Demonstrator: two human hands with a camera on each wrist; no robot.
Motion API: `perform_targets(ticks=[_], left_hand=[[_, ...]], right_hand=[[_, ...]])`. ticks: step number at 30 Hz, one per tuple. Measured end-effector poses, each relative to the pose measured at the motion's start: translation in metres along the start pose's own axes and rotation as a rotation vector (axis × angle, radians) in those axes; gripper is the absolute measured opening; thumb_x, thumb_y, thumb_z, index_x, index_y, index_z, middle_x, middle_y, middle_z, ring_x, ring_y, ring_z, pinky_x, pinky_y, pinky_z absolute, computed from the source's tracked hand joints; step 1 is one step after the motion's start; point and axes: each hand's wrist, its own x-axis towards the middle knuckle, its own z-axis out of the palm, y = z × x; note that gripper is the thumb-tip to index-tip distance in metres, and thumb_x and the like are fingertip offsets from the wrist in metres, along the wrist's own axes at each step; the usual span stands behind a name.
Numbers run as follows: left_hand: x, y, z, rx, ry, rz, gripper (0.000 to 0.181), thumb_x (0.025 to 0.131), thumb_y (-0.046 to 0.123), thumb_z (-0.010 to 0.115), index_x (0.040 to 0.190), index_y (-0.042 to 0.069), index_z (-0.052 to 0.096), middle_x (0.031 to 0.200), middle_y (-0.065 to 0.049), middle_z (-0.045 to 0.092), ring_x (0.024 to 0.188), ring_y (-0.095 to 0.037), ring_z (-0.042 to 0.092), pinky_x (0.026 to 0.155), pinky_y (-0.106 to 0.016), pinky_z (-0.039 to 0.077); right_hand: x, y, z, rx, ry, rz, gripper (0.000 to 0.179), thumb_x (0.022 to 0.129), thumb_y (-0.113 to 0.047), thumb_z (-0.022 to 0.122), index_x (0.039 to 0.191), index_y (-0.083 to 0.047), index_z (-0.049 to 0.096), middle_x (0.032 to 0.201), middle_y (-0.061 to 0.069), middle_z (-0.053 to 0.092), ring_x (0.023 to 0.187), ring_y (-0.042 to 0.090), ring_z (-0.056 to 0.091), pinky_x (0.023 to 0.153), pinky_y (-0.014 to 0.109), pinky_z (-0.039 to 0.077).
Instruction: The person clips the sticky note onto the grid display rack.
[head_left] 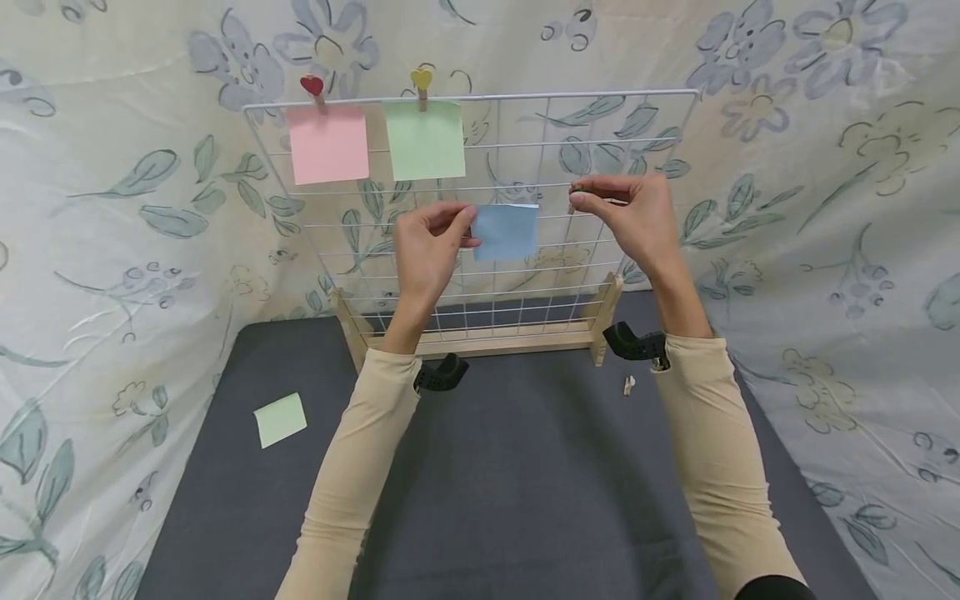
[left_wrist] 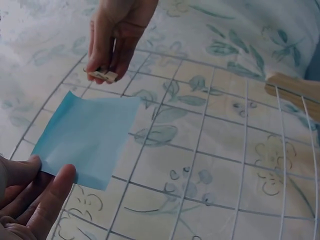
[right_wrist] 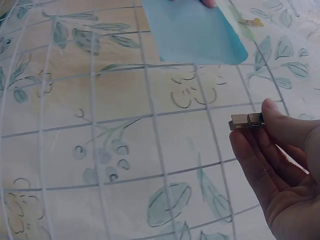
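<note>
My left hand (head_left: 429, 248) pinches a blue paper square (head_left: 507, 232) by its left edge, in front of a white wire grid (head_left: 551, 221). In the left wrist view the blue paper (left_wrist: 90, 137) hangs flat from thumb and fingers. My right hand (head_left: 628, 212) pinches a small wooden clothespin (right_wrist: 245, 120) to the right of the paper, apart from it. On the grid's top bar, a clothespin with a red heart (head_left: 312, 84) holds a pink paper (head_left: 328, 145). Beside it, one with a yellow heart (head_left: 422, 78) holds a green paper (head_left: 426, 142).
The grid stands in a wooden base (head_left: 495, 340) at the back of a dark grey table (head_left: 517, 467). A pale green paper (head_left: 281, 420) lies on the table's left. Another small clothespin (head_left: 628, 385) lies right of the base. Floral cloth (head_left: 90, 250) hangs behind and at the sides.
</note>
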Motion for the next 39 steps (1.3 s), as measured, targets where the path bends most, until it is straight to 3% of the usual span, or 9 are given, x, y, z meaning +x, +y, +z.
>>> perform_targets(ticks=[6, 12, 19, 27, 34, 39], left_hand=[[0.01, 0.012, 0.007, -0.006, 0.006, 0.018, 0.017, 0.091, 0.006, 0.069, 0.1, -0.008, 0.073, 0.088, -0.021, 0.071, 0.066, -0.023, 0.071, 0.065, -0.027, 0.062], [0.019, 0.03, 0.015, -0.04, -0.023, 0.001, 0.016, 0.091, 0.005, 0.069, 0.099, -0.008, 0.073, 0.088, -0.02, 0.072, 0.066, -0.019, 0.07, 0.067, -0.027, 0.062], [0.036, 0.049, 0.023, 0.042, 0.011, -0.01, 0.016, 0.091, 0.007, 0.07, 0.1, -0.006, 0.074, 0.087, -0.019, 0.072, 0.061, -0.019, 0.069, 0.065, -0.024, 0.061], [0.057, 0.053, 0.024, 0.074, 0.032, -0.03, 0.017, 0.091, 0.009, 0.07, 0.1, -0.005, 0.074, 0.092, -0.019, 0.073, 0.06, -0.019, 0.068, 0.062, -0.022, 0.06], [0.067, 0.055, 0.025, 0.104, 0.051, -0.032, 0.017, 0.092, 0.007, 0.069, 0.1, -0.006, 0.074, 0.092, -0.018, 0.073, 0.063, -0.016, 0.067, 0.062, -0.021, 0.06], [0.072, 0.057, 0.028, 0.116, 0.064, -0.047, 0.017, 0.092, 0.008, 0.069, 0.1, -0.005, 0.075, 0.088, -0.017, 0.072, 0.062, -0.015, 0.066, 0.062, -0.02, 0.06]], right_hand=[[0.01, -0.013, -0.004, 0.009, 0.008, -0.018, 0.024, 0.088, -0.018, 0.075, 0.107, -0.004, 0.076, 0.087, -0.01, 0.073, 0.087, 0.003, 0.067, 0.091, 0.025, 0.054], [0.024, -0.029, -0.008, 0.087, 0.04, -0.052, 0.022, 0.087, -0.012, 0.076, 0.106, -0.001, 0.075, 0.087, -0.006, 0.074, 0.08, 0.005, 0.069, 0.089, 0.024, 0.055], [0.049, -0.052, -0.012, 0.111, 0.098, -0.082, 0.021, 0.086, -0.01, 0.076, 0.105, 0.0, 0.075, 0.088, -0.004, 0.073, 0.08, 0.005, 0.069, 0.09, 0.022, 0.055], [0.069, -0.074, -0.004, 0.11, 0.048, -0.136, 0.021, 0.088, -0.009, 0.073, 0.105, 0.002, 0.075, 0.088, -0.003, 0.071, 0.084, 0.01, 0.069, 0.093, 0.023, 0.054], [0.081, -0.083, 0.006, 0.103, 0.006, -0.16, 0.019, 0.088, -0.008, 0.072, 0.103, 0.003, 0.075, 0.086, 0.0, 0.072, 0.084, 0.012, 0.07, 0.092, 0.024, 0.055], [0.085, -0.086, 0.009, 0.028, -0.004, -0.153, 0.022, 0.089, -0.011, 0.071, 0.106, 0.002, 0.074, 0.094, 0.005, 0.072, 0.087, 0.01, 0.069, 0.092, 0.023, 0.055]])
